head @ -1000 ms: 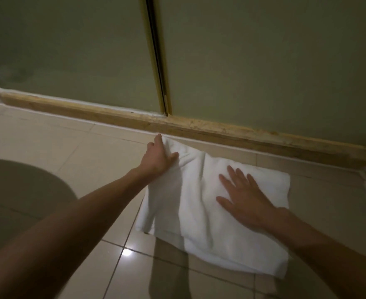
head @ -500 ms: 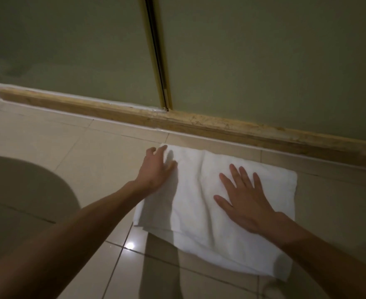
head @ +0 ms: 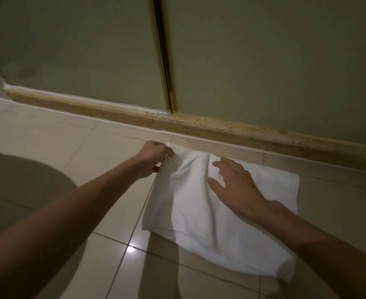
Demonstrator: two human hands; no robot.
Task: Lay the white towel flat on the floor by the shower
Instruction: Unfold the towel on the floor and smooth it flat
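Here the white towel (head: pixel 210 216) lies on the tiled floor (head: pixel 54 139), just beside the sill (head: pixel 231 129) of the shower and roughly parallel to it. The cloth appears folded in layers: a lower edge shows beneath the upper one along the near left side. Its right and near portions rest flat on the tiles, whereas the far left portion is raised and gathered into soft ridges. The left hand (head: pixel 155 157) grasps the far left corner, fingers curled round the cloth, and holds that corner a little off the floor. The right hand (head: pixel 236 187) is released, fingers spread and slightly bent, over the middle of the towel. Its fingertips (head: pixel 217 164) reach the raised folds, but whether the palm bears on the cloth cannot be told. Both forearms enter from the bottom edge, and the hands are near each other but apart. Behind the sill stand two frosted glass panels (head: pixel 274 61), divided by a gold-coloured upright (head: pixel 170 67) with a dark gap along it. A rounded shadow (head: pixel 20 184) falls on the tiles at left, and a small bright glare (head: pixel 130 248) sits on a grout joint near the towel's near left corner.
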